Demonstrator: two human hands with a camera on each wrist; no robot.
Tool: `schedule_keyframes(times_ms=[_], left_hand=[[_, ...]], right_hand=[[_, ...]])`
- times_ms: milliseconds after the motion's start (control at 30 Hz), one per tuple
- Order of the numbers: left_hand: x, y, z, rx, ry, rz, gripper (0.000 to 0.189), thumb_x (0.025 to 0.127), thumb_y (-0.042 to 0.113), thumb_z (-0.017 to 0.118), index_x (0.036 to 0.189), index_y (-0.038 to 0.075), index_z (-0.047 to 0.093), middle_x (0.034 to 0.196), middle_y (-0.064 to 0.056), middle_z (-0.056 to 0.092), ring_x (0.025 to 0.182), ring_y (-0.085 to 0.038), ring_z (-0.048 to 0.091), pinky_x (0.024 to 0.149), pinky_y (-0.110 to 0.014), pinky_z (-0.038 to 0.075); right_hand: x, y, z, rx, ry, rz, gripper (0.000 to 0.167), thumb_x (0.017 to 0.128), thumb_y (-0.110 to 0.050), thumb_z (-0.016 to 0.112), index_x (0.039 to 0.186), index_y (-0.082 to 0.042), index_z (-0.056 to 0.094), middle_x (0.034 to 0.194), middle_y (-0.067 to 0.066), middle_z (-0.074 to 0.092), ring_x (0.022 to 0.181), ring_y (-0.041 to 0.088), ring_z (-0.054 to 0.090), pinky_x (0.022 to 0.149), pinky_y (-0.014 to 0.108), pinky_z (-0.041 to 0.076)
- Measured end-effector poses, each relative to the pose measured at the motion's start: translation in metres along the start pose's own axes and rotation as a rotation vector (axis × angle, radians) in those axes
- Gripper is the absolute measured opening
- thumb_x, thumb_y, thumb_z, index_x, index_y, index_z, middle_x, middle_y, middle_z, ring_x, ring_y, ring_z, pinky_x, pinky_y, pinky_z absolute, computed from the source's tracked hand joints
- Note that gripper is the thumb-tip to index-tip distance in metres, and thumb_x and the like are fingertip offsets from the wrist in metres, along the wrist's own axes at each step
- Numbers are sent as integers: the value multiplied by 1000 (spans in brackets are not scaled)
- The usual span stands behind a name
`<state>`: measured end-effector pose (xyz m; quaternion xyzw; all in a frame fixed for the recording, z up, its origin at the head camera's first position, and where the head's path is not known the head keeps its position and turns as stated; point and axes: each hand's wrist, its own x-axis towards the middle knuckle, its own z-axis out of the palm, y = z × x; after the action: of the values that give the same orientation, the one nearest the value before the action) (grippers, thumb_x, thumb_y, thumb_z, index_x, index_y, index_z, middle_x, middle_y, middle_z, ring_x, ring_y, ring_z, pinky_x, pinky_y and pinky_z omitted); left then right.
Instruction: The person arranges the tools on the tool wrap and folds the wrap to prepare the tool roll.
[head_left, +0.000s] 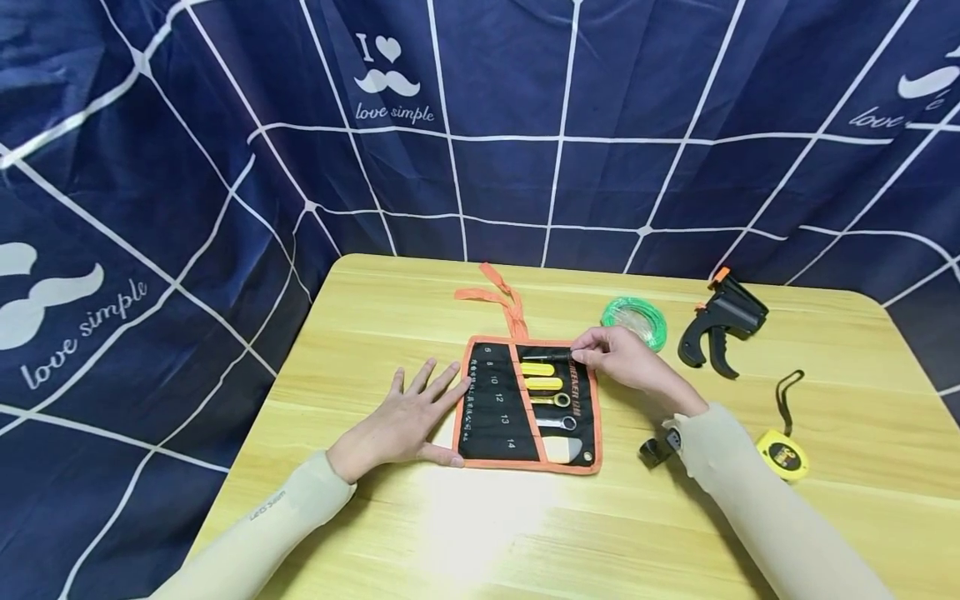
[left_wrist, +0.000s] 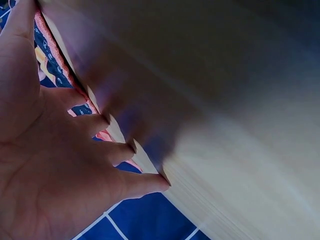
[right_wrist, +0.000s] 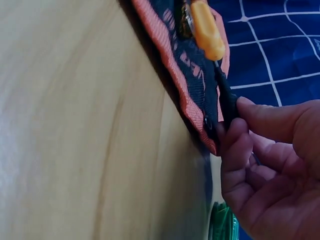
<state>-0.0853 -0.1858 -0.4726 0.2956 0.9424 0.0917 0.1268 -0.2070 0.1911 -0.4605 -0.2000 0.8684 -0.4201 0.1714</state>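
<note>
A black tool pouch (head_left: pixel 487 417) with orange edging lies unrolled on the table. Its right-hand pockets hold two yellow-handled tools (head_left: pixel 542 383), a ratchet wrench (head_left: pixel 561 400), another wrench (head_left: pixel 566 423) and a pale, grey-ended tool (head_left: pixel 561 450). My right hand (head_left: pixel 618 357) pinches a slim black-handled tool (right_wrist: pixel 227 95) between thumb and fingers at the pouch's upper right corner; its thin shaft points left into the top pocket, and its kind cannot be told. With fingers spread, my left hand (head_left: pixel 401 421) rests at the pouch's left edge, fingertips touching the border.
Orange ties (head_left: pixel 512 308) trail from the pouch's top. To the right are a green wire coil (head_left: pixel 655 321), a black clamp (head_left: pixel 726 317), a yellow tape measure (head_left: pixel 783 457) and, beside the right sleeve, a small black object (head_left: pixel 654 452). A blue curtain (head_left: pixel 502 167) hangs behind the table.
</note>
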Motion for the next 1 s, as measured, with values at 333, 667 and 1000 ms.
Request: schedule_keyframes(times_ms=[333,667,1000], left_hand=[[-1,-1,1,-14,4,0,118,89,77,73,175,12,25,181,-17,14,162,-53,13,112,-87,21],[-1,-2,1,-30,16,6,117,89,76,74,175,12,25,180,-18,15,161,-54,14,112,-87,19],[-1,-2,2,-31,20,12,117,90,75,74,176,13,24,180,-18,15,162,-53,13,113,-88,18]], right_hand=[[3,-2,1,56,14,15,15,107,-8,72,114,5,77,92,11,76,74,21,61,64,28,49],[17,-10,15,14,-6,14,17,106,-13,73,113,1,79,91,5,77,76,21,64,62,28,51],[27,-15,23,13,-59,-12,17,108,-16,72,113,-2,79,91,4,75,79,21,66,70,31,53]])
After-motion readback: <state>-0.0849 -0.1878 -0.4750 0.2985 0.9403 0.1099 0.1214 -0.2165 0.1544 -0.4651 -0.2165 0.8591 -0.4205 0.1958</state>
